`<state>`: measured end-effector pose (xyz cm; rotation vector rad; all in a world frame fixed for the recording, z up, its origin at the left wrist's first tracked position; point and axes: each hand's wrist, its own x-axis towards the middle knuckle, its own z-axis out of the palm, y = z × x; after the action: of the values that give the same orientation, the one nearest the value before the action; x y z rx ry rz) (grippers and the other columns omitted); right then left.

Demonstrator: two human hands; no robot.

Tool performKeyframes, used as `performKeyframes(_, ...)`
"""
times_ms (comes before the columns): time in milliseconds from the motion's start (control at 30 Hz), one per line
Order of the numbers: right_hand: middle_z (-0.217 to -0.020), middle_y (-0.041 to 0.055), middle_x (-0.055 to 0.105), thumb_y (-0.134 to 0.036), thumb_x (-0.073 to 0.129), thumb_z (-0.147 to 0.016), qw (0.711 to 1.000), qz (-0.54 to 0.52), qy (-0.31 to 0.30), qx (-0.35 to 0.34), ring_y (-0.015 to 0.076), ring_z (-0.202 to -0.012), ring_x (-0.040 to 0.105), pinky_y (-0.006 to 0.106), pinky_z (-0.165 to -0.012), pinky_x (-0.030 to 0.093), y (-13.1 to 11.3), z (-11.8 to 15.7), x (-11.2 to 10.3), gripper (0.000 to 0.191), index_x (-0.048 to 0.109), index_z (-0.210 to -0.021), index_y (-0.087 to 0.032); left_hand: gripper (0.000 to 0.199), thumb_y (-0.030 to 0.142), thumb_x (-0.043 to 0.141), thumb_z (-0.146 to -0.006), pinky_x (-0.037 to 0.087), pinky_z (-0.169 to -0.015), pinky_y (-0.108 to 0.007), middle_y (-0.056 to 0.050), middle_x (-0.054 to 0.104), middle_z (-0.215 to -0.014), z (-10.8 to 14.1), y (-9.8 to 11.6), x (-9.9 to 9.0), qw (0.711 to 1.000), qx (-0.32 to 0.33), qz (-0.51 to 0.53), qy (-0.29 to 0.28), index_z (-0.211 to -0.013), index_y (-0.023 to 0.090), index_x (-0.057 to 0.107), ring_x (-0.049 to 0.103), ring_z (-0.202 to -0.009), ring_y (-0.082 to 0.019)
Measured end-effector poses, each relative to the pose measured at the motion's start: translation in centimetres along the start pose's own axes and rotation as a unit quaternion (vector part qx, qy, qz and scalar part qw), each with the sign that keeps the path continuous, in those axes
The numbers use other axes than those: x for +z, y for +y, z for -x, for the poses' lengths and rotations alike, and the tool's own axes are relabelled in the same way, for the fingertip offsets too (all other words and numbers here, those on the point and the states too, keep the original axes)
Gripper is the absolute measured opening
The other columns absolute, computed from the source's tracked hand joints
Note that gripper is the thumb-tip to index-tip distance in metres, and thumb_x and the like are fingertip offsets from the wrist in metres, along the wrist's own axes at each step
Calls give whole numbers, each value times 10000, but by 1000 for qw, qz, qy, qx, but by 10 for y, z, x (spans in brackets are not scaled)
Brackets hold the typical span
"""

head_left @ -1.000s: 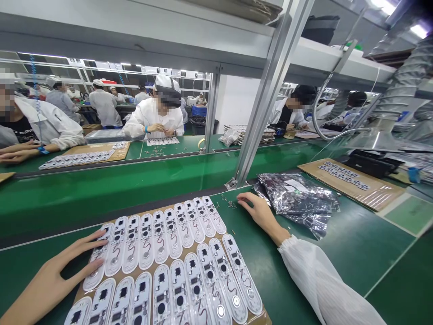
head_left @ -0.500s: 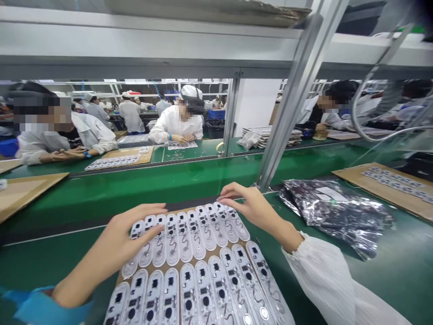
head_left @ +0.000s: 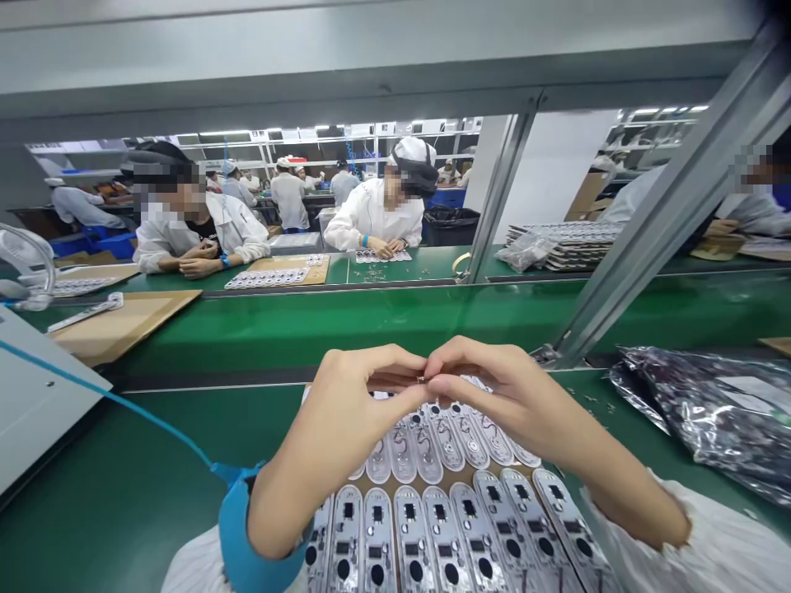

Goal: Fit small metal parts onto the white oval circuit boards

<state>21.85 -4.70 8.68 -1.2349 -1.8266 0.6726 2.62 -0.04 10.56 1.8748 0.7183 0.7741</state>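
Note:
In the middle of the view, my left hand (head_left: 349,403) and my right hand (head_left: 510,391) meet fingertip to fingertip. Both are closed in a pinch, and a tiny light piece (head_left: 421,379) shows between them, too small to name. Below them, two rows of long white oval circuit boards (head_left: 440,535) lie side by side on a brown cardboard sheet (head_left: 451,476). Those in the far row (head_left: 404,453) carry wires and are partly covered by my hands. A blue wrist strap (head_left: 247,527) with a cord circles my left wrist.
A silver plastic bag (head_left: 710,412) lies at right on the green bench (head_left: 166,445). Small bits are scattered beside the far row. Behind a green belt (head_left: 371,321), two co-workers (head_left: 383,210) sit at their boards. A metal post (head_left: 661,189) slants up at right; a white box (head_left: 43,403) stands left.
My hands were apart over the far row's two ends; now they have come together, fingertips touching, above it. The view has turned left, so the surroundings sit farther right.

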Motion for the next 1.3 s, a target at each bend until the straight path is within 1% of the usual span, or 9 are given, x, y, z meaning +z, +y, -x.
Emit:
performKeyframes(200,-889,-6,744,-397,634,-922,998,54,25,-8,163,-783,697,268,-709,550,-4,2,-2,148,717,-934,-274,239,146,671,-854,588,-776,-186,57,768,-940,-2,-1,-3,999,7,-30,16,-1001,304,773,720,-848,-119)
performKeyframes(367,-822,20,746,-446,659,-892,996,0,64,61,192,-743,718,290,-671,577,-7,4,3,214,723,-938,-247,139,188,684,-854,594,-758,-205,62,759,-872,-2,-3,-3,999,16,-28,30,-903,287,769,718,-818,-130)
performKeyframes(467,-820,31,746,-461,663,-884,992,-20,94,76,194,-723,714,297,-666,584,-9,4,7,235,722,-928,-238,88,206,703,-842,600,-771,-227,47,759,-866,-3,-3,-2,999,14,-22,45,-874,265,760,720,-823,-146)
performKeyframes(633,-763,15,719,-443,627,-916,990,4,130,53,177,-695,682,294,-677,576,-12,4,11,214,712,-891,-249,33,233,728,-827,604,-761,-220,40,756,-853,-3,-4,1,998,18,4,67,-850,244,749,719,-809,-144)
performKeyframes(800,-951,35,725,-442,626,-920,993,38,109,20,202,-846,692,320,-746,580,-11,6,9,194,697,-962,-267,50,238,731,-833,607,-767,-200,36,764,-885,-3,-6,-1,997,16,33,66,-875,244,759,727,-847,-145)
performKeyframes(867,-969,27,720,-424,635,-918,994,48,101,6,200,-873,688,315,-758,575,-10,6,7,170,688,-980,-274,59,227,729,-835,603,-769,-180,42,764,-885,-3,-7,-3,997,23,39,66,-882,248,758,727,-854,-134)
performKeyframes(1000,-890,14,706,-398,632,-925,991,68,114,-17,182,-816,673,295,-722,555,-8,5,5,134,685,-926,-275,61,224,744,-822,598,-761,-162,58,759,-859,-2,-6,-3,996,42,31,66,-873,258,747,726,-847,-122)
performKeyframes(1167,-824,17,681,-395,597,-940,986,107,123,-36,175,-728,638,299,-669,540,-9,5,4,166,676,-867,-268,46,237,741,-826,597,-759,-172,61,756,-849,-2,-5,-2,997,46,13,58,-864,264,742,726,-842,-126)
performKeyframes(1300,-822,25,679,-411,586,-943,987,92,128,-25,177,-732,643,294,-664,546,-10,6,4,187,666,-861,-263,35,249,743,-825,589,-735,-173,64,750,-833,-2,-5,-1,997,51,3,60,-855,266,745,718,-809,-120)
